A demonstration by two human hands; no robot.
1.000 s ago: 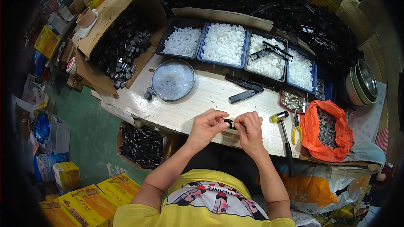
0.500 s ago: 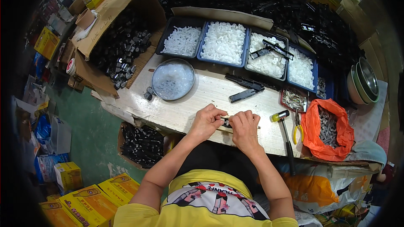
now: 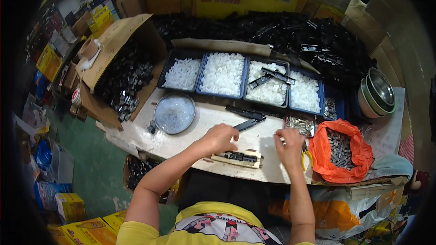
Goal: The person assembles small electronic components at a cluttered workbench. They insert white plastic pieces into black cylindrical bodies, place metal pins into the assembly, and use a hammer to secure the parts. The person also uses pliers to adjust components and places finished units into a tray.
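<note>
A black slotted assembly (image 3: 240, 156) lies in a pale wooden holder (image 3: 217, 158) at the table's front edge. Just above its left end hovers my left hand (image 3: 220, 138), fingers curled together, with a small pale bit at the fingertips. My right hand (image 3: 291, 147) is to the right of the holder, beside the small tray of metal pins (image 3: 299, 126). Its fingers are closed, and a small whitish bit shows between them, too small to name. Behind the holder lie dark elongated parts (image 3: 249, 124). No hammer shows now where my right hand and forearm are.
Bins of white plastic parts (image 3: 222, 75) line the back, before a heap of black pieces (image 3: 272, 31). At left stand a round dish (image 3: 175, 113) and a carton of dark parts (image 3: 131, 72). Yellow-handled pliers (image 3: 309, 158) and an orange bag of grey parts (image 3: 322, 154) are at right.
My hands have parted from over the assembly, uncovering it in its holder. My right hand has moved right, to where the hammer lay. The whole view has also shifted.
</note>
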